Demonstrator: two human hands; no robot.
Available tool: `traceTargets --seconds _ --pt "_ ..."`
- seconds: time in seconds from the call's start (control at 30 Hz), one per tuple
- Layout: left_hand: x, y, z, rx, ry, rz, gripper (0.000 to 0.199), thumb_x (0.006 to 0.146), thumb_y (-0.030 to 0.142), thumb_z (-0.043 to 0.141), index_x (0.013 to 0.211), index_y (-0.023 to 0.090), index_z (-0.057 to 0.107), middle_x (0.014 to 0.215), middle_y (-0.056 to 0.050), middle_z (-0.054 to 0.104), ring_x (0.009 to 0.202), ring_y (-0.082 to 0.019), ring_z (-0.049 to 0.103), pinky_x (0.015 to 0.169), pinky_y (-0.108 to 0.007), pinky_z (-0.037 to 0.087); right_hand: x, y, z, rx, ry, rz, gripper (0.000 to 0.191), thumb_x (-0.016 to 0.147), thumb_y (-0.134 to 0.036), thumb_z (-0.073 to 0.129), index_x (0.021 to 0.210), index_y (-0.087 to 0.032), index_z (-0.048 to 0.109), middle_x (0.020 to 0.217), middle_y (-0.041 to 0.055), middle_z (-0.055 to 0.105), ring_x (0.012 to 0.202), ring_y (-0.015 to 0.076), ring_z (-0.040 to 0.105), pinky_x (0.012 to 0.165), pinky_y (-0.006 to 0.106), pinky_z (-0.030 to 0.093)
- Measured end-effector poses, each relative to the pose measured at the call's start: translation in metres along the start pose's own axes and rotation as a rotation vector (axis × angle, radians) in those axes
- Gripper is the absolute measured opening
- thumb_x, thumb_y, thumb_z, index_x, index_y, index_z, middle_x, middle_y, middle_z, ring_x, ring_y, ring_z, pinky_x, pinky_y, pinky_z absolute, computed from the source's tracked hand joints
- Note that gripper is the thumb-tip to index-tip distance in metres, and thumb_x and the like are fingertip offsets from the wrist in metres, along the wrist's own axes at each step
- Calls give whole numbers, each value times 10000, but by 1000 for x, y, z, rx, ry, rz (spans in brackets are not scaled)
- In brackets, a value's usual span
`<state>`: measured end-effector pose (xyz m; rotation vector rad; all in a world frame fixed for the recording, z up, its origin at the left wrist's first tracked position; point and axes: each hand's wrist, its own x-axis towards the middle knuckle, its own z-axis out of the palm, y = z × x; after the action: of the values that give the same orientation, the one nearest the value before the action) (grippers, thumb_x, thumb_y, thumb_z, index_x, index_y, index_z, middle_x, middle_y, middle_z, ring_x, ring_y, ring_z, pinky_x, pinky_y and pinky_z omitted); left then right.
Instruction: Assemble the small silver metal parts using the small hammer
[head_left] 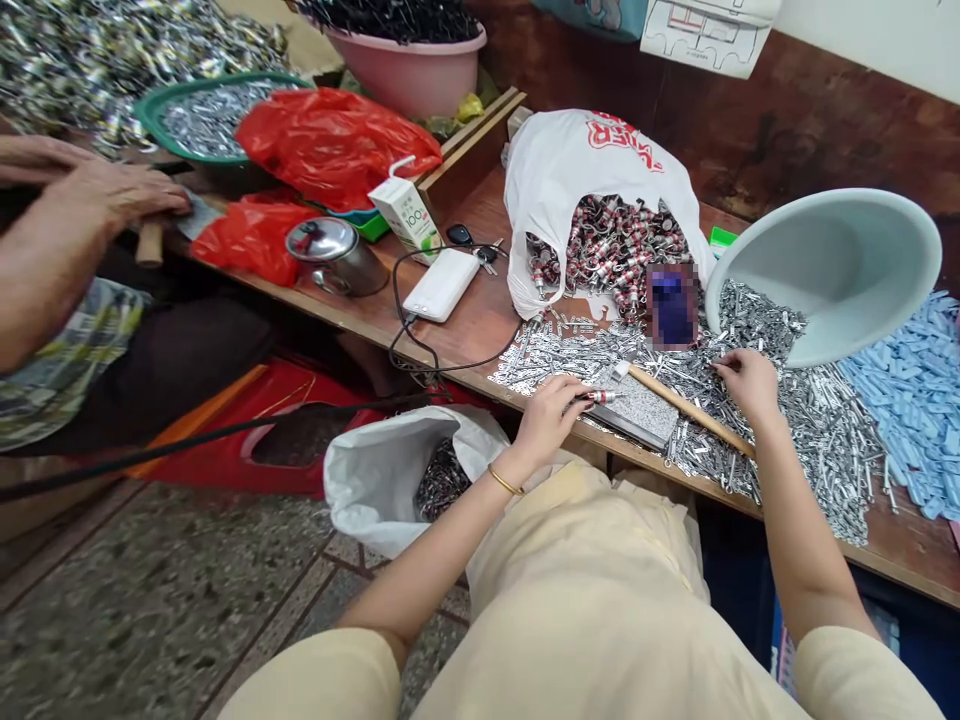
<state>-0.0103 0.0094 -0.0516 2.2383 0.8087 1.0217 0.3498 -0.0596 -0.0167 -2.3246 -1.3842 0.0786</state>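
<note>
My left hand (553,415) pinches a small red-and-silver metal piece (602,397) above the near edge of a flat grey plate (637,408). Fingers pressed together, my right hand (746,383) reaches into a heap of small silver metal parts (814,430); whatever it grips is too small to name. Between the hands a hammer with a wooden handle (694,412) lies across the plate and the parts. Behind them, a white plastic bag (555,165) gapes open, full of red-and-silver pieces (600,240).
A tilted pale basin (870,250) stands behind the heap, with light-blue pieces (915,400) at right. Left are a power bank (441,284) with cable, metal mug (337,257), drink carton (405,213) and red bags. Another person's hands are at far left. An open white sack (375,480) sits below the edge.
</note>
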Motion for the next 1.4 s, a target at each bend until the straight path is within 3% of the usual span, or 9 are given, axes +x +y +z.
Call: traceTargets --seconds 0.1,0.23,0.33,0.47,0.63,0.8,1.0,1.13,1.4 --pt "-1 -2 -1 -5 20 -12 182 973 292 621 1082 187 722 1018 -76 701 966 -203 636 875 -369 523 -21 -30 -6 289 -2 -56 282 841 -468 684 771 -196 704 772 65 716 703 222 621 707 360 468" --pt "1 -2 2 3 45 14 160 969 278 625 1027 182 740 977 -70 716 924 -195 643 843 -353 520 -52 -97 10 535 -180 -365 154 887 -353 669 833 -216 712 821 39 726 750 203 650 730 331 493" --pt "2 -1 4 38 55 46 176 980 279 606 1007 184 751 949 -69 717 903 -192 638 822 -349 517 -58 -140 28 361 -220 -551 177 930 -163 547 868 -210 706 870 58 706 844 209 630 770 315 462" --pt "3 -1 2 86 46 64 188 988 269 590 967 184 756 919 -65 717 872 -188 634 794 -346 514 -55 -166 34 -19 -299 -706 268 910 -37 469 877 -186 690 905 98 670 878 236 565 749 315 404" --pt "5 -1 1 102 26 53 179 981 257 601 927 178 752 876 -58 717 843 -190 627 773 -341 506 -57 -178 21 -276 -361 -832 285 914 11 441 919 -146 679 927 128 658 899 254 543 765 329 388" --pt "8 0 0 69 -11 34 170 983 245 597 1002 197 759 884 -56 724 848 -192 632 794 -346 504 -54 -184 12 -305 -435 -869 266 928 -2 440 906 -130 672 923 141 658 896 262 547 764 347 404" --pt "8 8 -5 -234 93 -125 134 929 247 676 928 209 804 830 -55 747 771 -172 661 718 -307 517 -60 -159 21 327 -323 -638 111 958 -183 554 1019 -182 647 1062 106 669 1022 248 592 880 375 491" --pt "9 22 -9 -367 81 -204 134 900 271 708 936 198 814 834 -61 764 756 -174 683 688 -295 532 -78 -148 24 706 -295 -412 101 948 -296 604 994 -234 670 983 58 691 902 215 654 751 345 553" --pt "16 54 -42 -45 -26 175 235 983 189 556 1048 215 780 851 -66 733 814 -171 640 757 -318 528 -97 -158 -12 700 -154 -527 172 952 -299 640 1107 -286 714 1066 72 716 991 230 676 827 397 595"
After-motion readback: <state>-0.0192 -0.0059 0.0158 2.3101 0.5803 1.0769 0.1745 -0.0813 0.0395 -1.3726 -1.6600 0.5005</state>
